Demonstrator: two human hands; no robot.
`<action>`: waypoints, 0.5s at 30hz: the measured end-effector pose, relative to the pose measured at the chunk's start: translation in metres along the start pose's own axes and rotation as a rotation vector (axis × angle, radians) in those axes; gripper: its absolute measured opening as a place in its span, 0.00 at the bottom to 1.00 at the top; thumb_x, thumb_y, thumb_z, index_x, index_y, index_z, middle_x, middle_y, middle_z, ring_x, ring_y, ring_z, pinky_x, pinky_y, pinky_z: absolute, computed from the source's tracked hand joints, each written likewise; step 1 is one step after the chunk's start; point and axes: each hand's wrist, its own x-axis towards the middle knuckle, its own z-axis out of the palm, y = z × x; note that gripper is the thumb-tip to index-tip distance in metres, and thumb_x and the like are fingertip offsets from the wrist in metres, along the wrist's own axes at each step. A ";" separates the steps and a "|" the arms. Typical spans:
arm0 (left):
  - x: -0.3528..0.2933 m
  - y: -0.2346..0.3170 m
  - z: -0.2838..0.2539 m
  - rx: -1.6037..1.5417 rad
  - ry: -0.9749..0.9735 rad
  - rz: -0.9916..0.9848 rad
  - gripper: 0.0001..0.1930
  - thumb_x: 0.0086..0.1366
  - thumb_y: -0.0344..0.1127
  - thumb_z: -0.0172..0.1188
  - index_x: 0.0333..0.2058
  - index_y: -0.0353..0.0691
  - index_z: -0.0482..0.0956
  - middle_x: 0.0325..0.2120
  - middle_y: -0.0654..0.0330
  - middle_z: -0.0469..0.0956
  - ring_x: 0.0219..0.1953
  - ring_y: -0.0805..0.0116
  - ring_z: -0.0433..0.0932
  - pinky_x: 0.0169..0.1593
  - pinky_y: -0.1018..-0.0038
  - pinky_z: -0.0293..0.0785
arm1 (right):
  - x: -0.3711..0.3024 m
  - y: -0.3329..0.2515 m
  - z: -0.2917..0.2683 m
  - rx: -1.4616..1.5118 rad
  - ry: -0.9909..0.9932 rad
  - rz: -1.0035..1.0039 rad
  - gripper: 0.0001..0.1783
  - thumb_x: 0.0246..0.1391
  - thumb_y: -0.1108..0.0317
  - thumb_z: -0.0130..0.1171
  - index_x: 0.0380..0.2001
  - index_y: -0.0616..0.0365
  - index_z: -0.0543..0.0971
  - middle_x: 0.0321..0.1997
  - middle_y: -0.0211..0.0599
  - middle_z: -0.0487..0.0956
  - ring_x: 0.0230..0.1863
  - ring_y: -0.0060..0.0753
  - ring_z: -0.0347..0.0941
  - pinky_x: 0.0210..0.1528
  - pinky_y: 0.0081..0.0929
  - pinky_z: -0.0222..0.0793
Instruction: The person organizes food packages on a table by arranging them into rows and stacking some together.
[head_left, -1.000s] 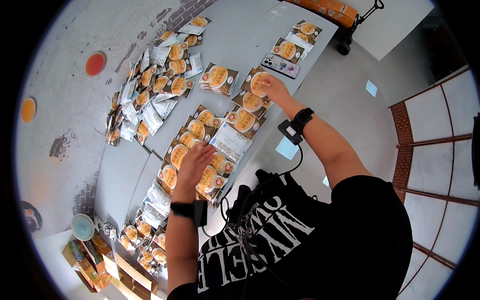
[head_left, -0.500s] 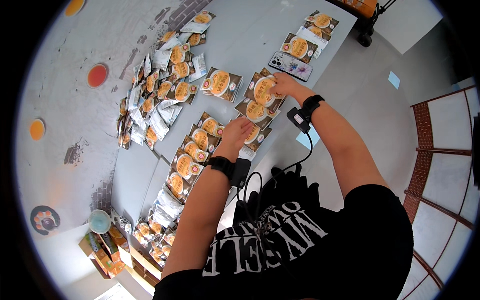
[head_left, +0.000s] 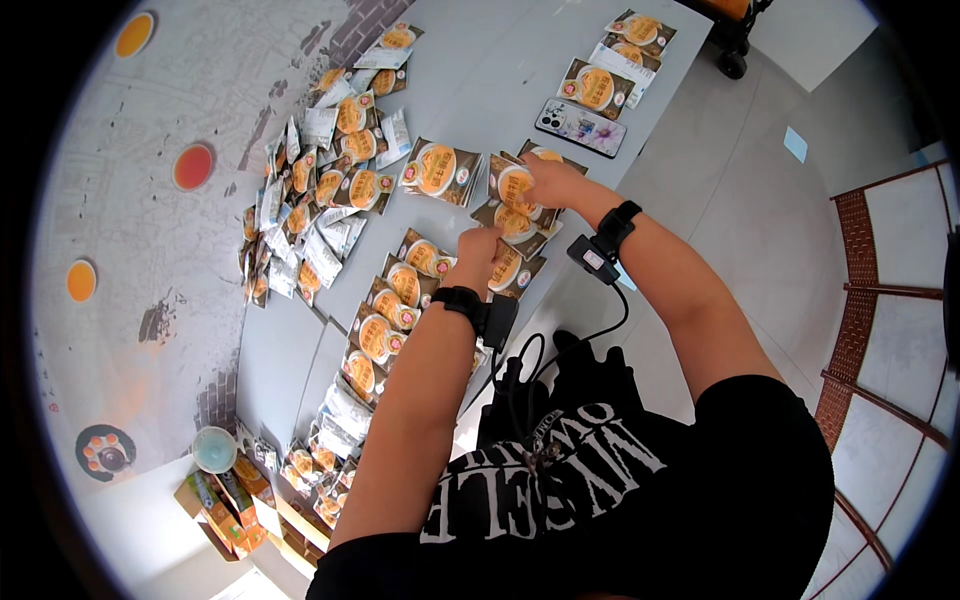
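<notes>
My right hand (head_left: 556, 184) is closed on the right edge of a brown, flat packet (head_left: 508, 184) with an orange cup picture. The packet lies tilted over other packets of its kind, and one (head_left: 550, 157) shows behind my fingers. My left hand (head_left: 480, 250) has curled fingers beside the left corner of a lower packet (head_left: 518, 226); what it grips, if anything, is hidden. Another packet (head_left: 508, 270) lies just right of that wrist. A neat stack of packets (head_left: 438, 170) stands to the left of my right hand.
A flower-patterned phone (head_left: 580, 127) lies beyond my right hand, with several packets (head_left: 595, 88) behind it. A loose heap of packets (head_left: 320, 190) covers the table's (head_left: 480, 60) left side. An overlapping row of packets (head_left: 378, 338) runs along my left forearm. Cartons (head_left: 222, 510) stand lower left.
My right hand has moved slightly left with the top packet, uncovering a packet behind it. My left hand's fingers have curled in, where they were stretched over the packets before.
</notes>
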 end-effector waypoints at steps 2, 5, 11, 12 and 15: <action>-0.001 -0.002 0.000 0.059 0.012 0.087 0.12 0.59 0.30 0.58 0.20 0.39 0.66 0.14 0.65 0.63 0.15 0.75 0.59 0.18 0.78 0.56 | 0.000 0.012 -0.003 0.061 0.047 -0.057 0.35 0.40 0.61 0.65 0.50 0.65 0.64 0.43 0.51 0.75 0.42 0.43 0.74 0.42 0.32 0.68; -0.009 -0.013 -0.004 0.053 -0.021 0.213 0.13 0.58 0.30 0.59 0.19 0.39 0.65 0.14 0.65 0.63 0.15 0.76 0.59 0.18 0.79 0.55 | -0.002 0.035 -0.016 0.551 -0.131 0.009 0.32 0.40 0.63 0.65 0.49 0.64 0.67 0.40 0.43 0.77 0.40 0.34 0.74 0.42 0.26 0.69; -0.039 -0.053 -0.040 0.247 0.091 0.285 0.12 0.59 0.33 0.58 0.20 0.41 0.65 0.16 0.66 0.64 0.19 0.77 0.62 0.23 0.79 0.60 | -0.028 0.057 -0.029 0.984 -0.168 0.163 0.27 0.44 0.66 0.65 0.48 0.62 0.70 0.40 0.33 0.76 0.37 0.22 0.72 0.41 0.20 0.68; -0.043 -0.058 -0.043 0.304 0.140 0.301 0.12 0.59 0.34 0.58 0.20 0.41 0.66 0.17 0.67 0.64 0.20 0.77 0.63 0.24 0.78 0.62 | -0.032 0.057 -0.029 1.122 -0.213 0.163 0.26 0.45 0.66 0.65 0.48 0.62 0.70 0.42 0.32 0.76 0.38 0.22 0.73 0.42 0.20 0.69; -0.049 -0.061 -0.043 0.355 0.172 0.249 0.08 0.59 0.33 0.56 0.26 0.41 0.66 0.25 0.64 0.67 0.28 0.75 0.66 0.32 0.72 0.66 | -0.042 0.052 -0.025 1.214 -0.233 0.165 0.26 0.45 0.67 0.64 0.49 0.61 0.70 0.44 0.32 0.76 0.38 0.22 0.73 0.41 0.20 0.69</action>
